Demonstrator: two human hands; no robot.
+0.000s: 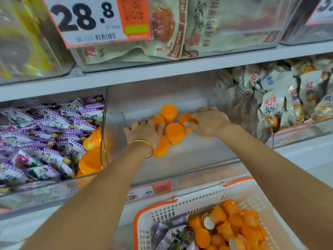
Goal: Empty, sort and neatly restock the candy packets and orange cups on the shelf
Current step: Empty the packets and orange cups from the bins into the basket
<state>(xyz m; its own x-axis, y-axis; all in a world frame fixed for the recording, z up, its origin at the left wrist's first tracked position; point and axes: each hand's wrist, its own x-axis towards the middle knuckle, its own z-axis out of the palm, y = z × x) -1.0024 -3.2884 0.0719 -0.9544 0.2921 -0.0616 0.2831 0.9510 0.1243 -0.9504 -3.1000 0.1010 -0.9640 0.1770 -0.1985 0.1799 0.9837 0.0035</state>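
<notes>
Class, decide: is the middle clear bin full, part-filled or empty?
Nearly empty: a few orange cups sit in the middle bin; its floor shows mostly bare.

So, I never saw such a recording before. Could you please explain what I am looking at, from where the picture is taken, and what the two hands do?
There is no machine here: a person wears one camera on the head, so you look down along both arms at a shop shelf. The left hand, with a gold bangle, lies over orange cups in a clear bin; whether it grips one I cannot tell. The right hand curls its fingers round another orange cup. The bin to the left holds purple candy packets. Below, a white basket holds more cups and packets.
</notes>
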